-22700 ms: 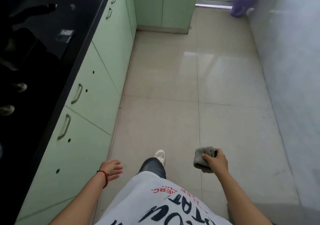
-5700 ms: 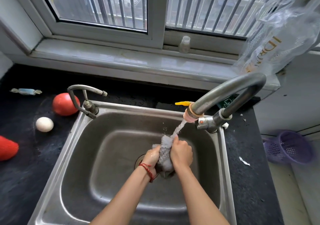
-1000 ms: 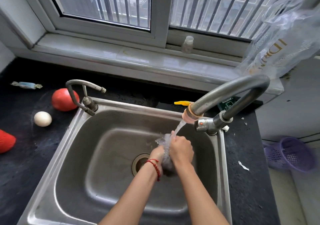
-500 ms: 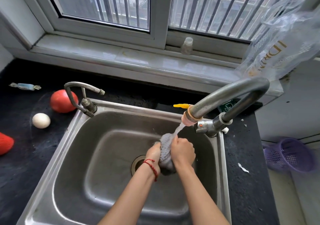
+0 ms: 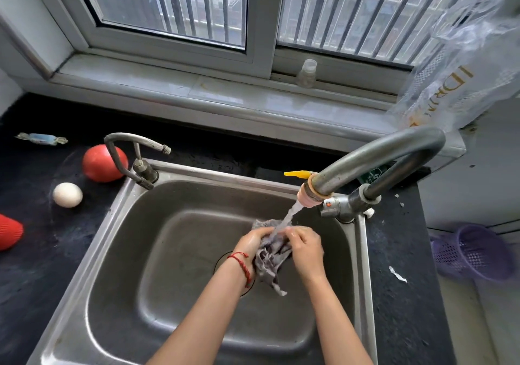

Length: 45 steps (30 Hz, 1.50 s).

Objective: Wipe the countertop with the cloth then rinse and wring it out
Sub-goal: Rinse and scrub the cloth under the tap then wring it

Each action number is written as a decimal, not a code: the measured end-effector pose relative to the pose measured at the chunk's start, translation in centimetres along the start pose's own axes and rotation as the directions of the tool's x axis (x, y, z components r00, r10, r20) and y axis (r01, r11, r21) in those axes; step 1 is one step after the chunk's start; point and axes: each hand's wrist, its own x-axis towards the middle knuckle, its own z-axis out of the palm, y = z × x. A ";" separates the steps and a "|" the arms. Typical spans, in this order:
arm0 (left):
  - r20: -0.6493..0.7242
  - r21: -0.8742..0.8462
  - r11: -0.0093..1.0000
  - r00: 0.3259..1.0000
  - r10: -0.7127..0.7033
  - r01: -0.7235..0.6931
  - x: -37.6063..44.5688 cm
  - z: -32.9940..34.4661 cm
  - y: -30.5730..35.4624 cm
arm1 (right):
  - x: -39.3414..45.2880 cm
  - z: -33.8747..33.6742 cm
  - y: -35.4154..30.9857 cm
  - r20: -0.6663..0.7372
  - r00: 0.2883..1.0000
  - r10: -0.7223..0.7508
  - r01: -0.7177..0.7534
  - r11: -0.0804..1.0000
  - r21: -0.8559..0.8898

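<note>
Both my hands hold a wet grey cloth (image 5: 268, 263) over the middle of the steel sink (image 5: 146, 252). My left hand (image 5: 251, 241), with a red string at the wrist, grips its left side. My right hand (image 5: 305, 247) grips its right side. The cloth hangs loose between them, one corner dangling above the drain. Water runs from the big curved tap (image 5: 374, 159) with a pink nozzle onto the top of the cloth. The black countertop (image 5: 36, 266) lies around the sink.
On the counter at the left lie a red tomato (image 5: 100, 163), a white egg (image 5: 67, 195), a red net object (image 5: 8, 232) and a wrapped sweet (image 5: 42, 139). A small second tap (image 5: 135, 153) stands at the sink's back left corner. A purple basket (image 5: 475, 252) is on the floor, right.
The cloth was bunched tight between my hands; now it is loosened and spread, hanging lower. My hands have drawn slightly apart. Water keeps running.
</note>
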 end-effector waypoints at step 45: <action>-0.058 -0.229 0.968 0.994 0.092 -0.103 0.7 0.0 -1.9 | 0.7 1.0 -0.9 -0.127 0.992 -0.024 -0.018 0.948 -0.317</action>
